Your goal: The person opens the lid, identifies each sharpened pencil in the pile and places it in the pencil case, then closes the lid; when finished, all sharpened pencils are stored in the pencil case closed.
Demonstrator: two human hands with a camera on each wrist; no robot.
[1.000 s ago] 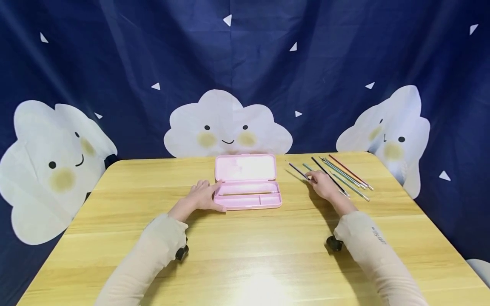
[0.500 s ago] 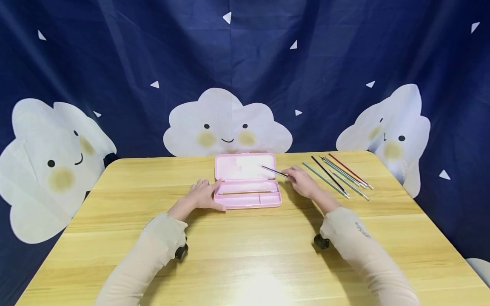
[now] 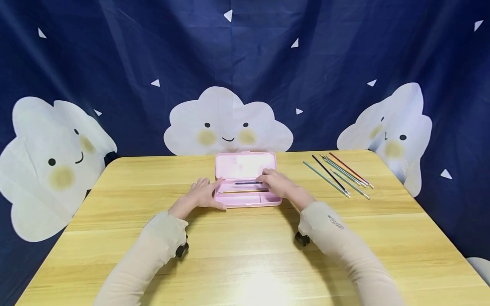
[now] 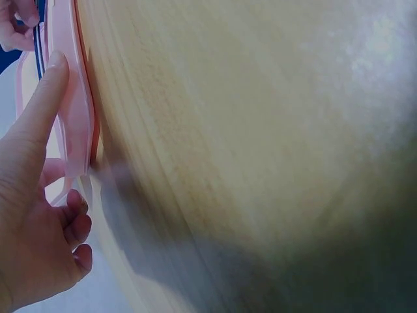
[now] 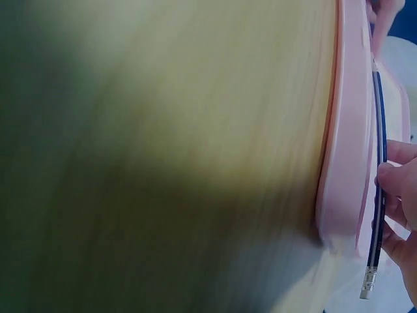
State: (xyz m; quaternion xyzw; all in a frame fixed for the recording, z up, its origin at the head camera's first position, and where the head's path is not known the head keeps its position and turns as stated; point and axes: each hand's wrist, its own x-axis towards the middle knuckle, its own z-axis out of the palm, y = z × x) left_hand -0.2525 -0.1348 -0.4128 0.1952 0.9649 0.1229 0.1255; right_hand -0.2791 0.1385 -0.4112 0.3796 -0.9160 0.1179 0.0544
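Observation:
A pink pencil case [image 3: 249,205] lies with its lid [image 3: 245,165] raised at the back of the table. My left hand [image 3: 200,195] holds its left end, thumb along the front wall and index finger at the back; the other fingers curl loosely beside it in the left wrist view. Between thumb and fingertips, my right hand [image 3: 278,183] pinches a dark blue pencil [image 5: 380,120] over the case's long compartment. The pencil's eraser end points right, past the case in the right wrist view. A yellowish pencil [image 3: 239,192] lies inside the case, in front of the blue one.
To the right, several loose pencils [image 3: 346,173] in green, black, blue and red lie slanted on the wooden table [image 3: 245,246]. A dark blue curtain [image 3: 245,51] with printed clouds hangs right behind the table's back edge.
My right hand has carried the dark blue pencil leftward from beside the loose pencils to over the case, turning it roughly level with the case's length. My left hand has stayed on the case.

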